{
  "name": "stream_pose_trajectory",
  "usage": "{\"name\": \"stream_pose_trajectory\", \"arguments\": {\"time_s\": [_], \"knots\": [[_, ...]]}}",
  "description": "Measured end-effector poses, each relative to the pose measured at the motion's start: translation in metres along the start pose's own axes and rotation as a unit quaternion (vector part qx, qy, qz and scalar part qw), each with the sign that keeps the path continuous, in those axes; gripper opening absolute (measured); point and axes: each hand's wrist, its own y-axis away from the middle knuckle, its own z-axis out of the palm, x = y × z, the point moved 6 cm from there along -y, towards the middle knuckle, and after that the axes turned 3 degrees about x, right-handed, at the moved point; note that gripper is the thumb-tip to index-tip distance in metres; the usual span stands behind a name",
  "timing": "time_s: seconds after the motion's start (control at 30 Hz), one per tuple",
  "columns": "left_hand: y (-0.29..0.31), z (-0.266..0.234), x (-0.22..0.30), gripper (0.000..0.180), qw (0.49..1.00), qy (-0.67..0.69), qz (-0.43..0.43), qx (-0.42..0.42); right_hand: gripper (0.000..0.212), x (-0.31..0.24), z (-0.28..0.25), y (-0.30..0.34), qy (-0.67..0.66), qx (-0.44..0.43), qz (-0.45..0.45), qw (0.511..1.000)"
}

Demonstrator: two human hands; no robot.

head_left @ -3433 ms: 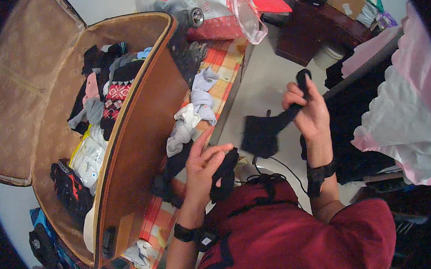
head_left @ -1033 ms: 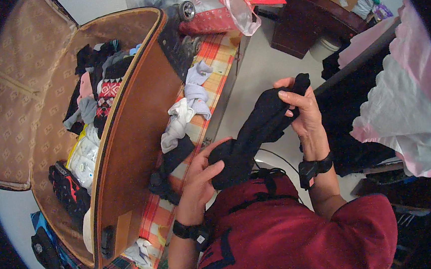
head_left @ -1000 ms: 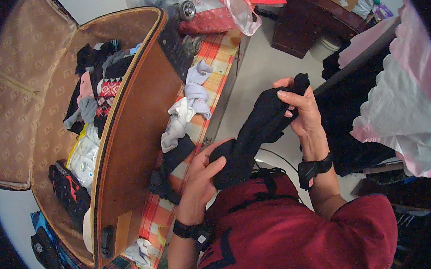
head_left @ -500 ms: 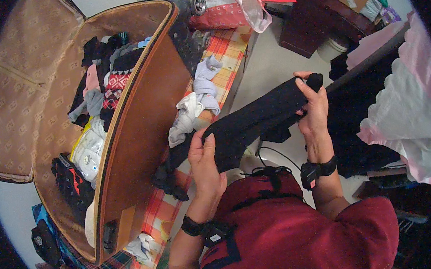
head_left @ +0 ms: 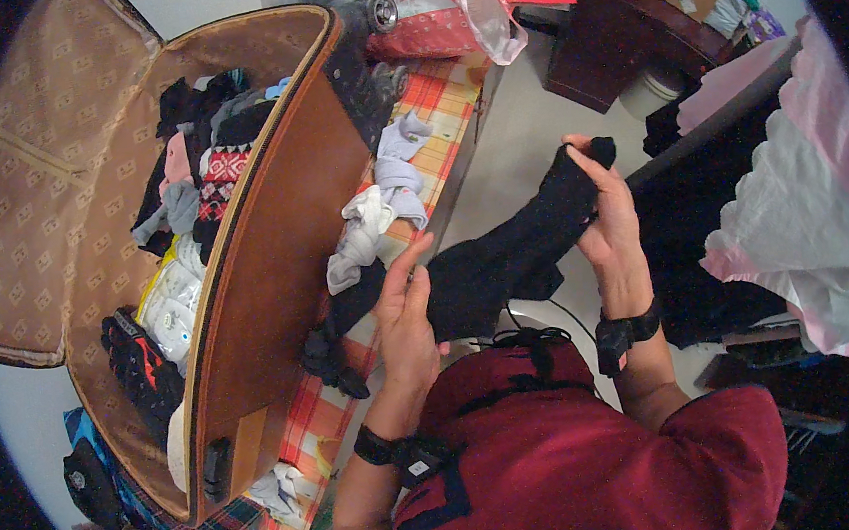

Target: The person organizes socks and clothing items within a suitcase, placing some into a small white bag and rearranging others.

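A long black sock [head_left: 502,250] stretches between my hands in front of my body. My right hand [head_left: 609,203] is closed on its far, upper end, the thumb laid over the cloth. At its wider lower end is my left hand [head_left: 406,315], index finger and thumb stretched apart, beside and partly behind the cloth edge. A second black piece [head_left: 541,284] hangs below the sock; whether it belongs to it I cannot tell. Left of my left hand, a knotted black sock [head_left: 337,355] lies by the suitcase, and a white sock bundle [head_left: 363,230] sits just beyond.
An open brown suitcase [head_left: 276,246] stands at left, holding several socks and clothes [head_left: 226,166]. Grey rolled socks [head_left: 400,173] lie on the orange checked cloth [head_left: 447,91]. A red bag [head_left: 428,28] is at the back. Pink-white fabric [head_left: 785,210] hangs at right.
My left hand's index finger has straightened and its thumb has come off the cloth. My right hand has moved slightly left and up with the sock's end, and the sock now sags more.
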Motion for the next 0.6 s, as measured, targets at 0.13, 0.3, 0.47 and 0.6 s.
{"name": "stream_pose_trajectory", "arguments": {"time_s": [0.13,0.3,0.47,0.6], "knots": [[-0.003,-0.006,-0.014,0.027,0.995,-0.018,-0.077,-0.06,0.018,0.021,-0.011,-0.013,-0.049,-0.064,0.077,0.994],[-0.003,-0.002,-0.021,0.03,0.986,-0.035,-0.101,-0.127,0.018,0.027,0.005,-0.001,-0.187,-0.063,0.183,0.963],[0.011,0.025,-0.003,0.04,0.965,-0.191,0.018,-0.182,0.017,0.035,0.008,0.0,-0.256,-0.061,0.234,0.936],[0.001,0.015,-0.007,0.036,0.957,-0.265,0.019,-0.113,0.021,0.04,0.013,0.003,-0.318,-0.051,0.283,0.904]]}}
